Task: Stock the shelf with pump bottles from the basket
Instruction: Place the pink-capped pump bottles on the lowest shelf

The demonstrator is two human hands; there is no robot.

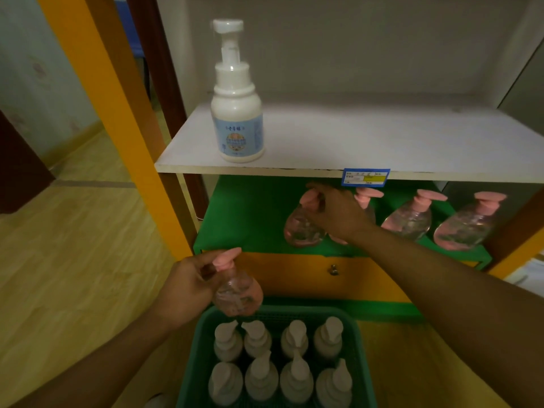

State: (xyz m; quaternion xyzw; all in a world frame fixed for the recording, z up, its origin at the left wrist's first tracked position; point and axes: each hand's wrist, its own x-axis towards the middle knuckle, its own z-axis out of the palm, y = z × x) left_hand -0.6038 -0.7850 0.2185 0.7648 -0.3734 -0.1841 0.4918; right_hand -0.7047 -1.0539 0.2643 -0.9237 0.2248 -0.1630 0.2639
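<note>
Observed limits of visibility. The right hand [335, 214], at centre frame under the white shelf board, covers the neck and part of the pump of one pink-topped bottle [303, 228] and most of the body of a second bottle [366, 198] behind it. The print on the blue price tag [366, 177] is too small to read. The label text of the white bottle [237, 113], upper centre, is blurred. The green basket [194, 363] is cut off by the bottom edge, along with the lower row of grey bottles [262, 378]. Both forearms run out of frame at the lower corners.
</note>
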